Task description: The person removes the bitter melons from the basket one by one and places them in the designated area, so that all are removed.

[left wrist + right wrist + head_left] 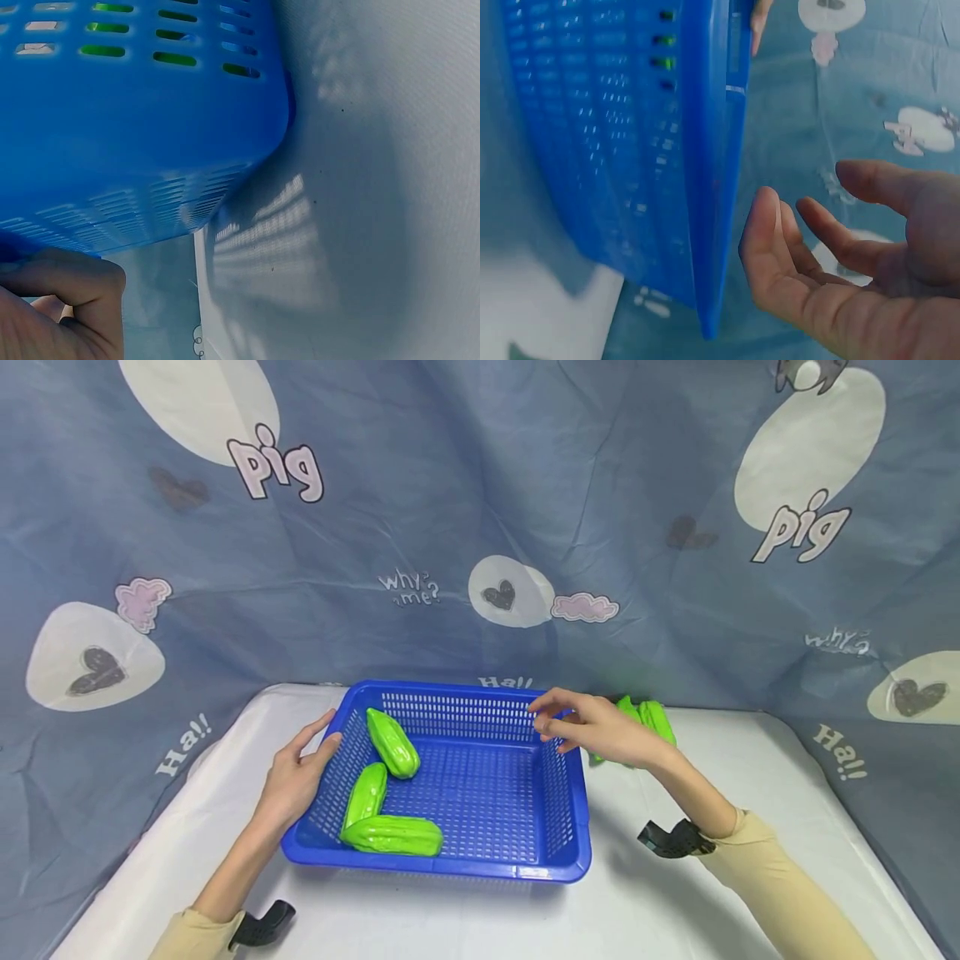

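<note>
A blue plastic basket (480, 870) with slotted walls stands on the white table. Three bright green, ridged vegetables that look like bitter melons lie in its left part: one melon (393, 745) at the back, another melon (366, 795) below it, and a third melon (393, 836) along the front wall. My left hand (295, 777) holds the basket's left rim; in the left wrist view its fingers (67, 274) are bent at the rim. Over the back right corner hovers my right hand (600, 731), fingers loosely curved and nothing between them; the right wrist view shows it beside the rim.
More green melons (654, 720) lie on the table to the right of the basket, partly hidden behind the right hand. A blue patterned cloth (450, 518) hangs behind the white table (720, 752). Each wrist wears a dark camera mount (677, 838).
</note>
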Tool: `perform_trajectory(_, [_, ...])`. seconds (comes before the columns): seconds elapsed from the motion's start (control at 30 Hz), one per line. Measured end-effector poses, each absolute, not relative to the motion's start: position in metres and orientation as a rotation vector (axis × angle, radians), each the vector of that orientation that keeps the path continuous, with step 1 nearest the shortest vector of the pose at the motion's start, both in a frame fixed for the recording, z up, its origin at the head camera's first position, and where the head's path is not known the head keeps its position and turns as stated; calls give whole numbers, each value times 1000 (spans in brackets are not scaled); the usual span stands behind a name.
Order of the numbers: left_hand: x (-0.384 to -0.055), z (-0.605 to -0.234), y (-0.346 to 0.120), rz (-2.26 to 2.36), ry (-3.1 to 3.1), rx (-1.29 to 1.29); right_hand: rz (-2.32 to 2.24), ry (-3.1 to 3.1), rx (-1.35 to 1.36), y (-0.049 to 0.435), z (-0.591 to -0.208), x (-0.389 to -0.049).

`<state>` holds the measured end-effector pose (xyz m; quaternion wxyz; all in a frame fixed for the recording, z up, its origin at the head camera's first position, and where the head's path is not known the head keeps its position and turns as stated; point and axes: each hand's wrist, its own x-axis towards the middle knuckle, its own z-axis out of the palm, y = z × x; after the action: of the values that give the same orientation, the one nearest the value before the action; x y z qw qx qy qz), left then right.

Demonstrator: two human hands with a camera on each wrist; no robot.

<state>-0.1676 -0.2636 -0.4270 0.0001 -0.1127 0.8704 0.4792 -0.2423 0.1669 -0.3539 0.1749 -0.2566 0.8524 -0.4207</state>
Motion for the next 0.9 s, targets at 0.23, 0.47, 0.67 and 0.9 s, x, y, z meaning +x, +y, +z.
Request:
perform_trajectory(0.23, [-167,-426,-263,1506,2736,-354,-1178,2327,-777,146,-357,-237])
perform_trajectory(0.47, [-168,-426,-262,1503,2740,-347,-1141,2283,-816,127,-349,-233])
perform_trajectory(0.67, [-168,-427,-263,1513,2739,-346,-1084,2273,-895,111,-344,-234])
perform_trajectory(0.9, [-168,-427,-263,1513,2742,-344,-1038,2253,-946,95,-339,-235])
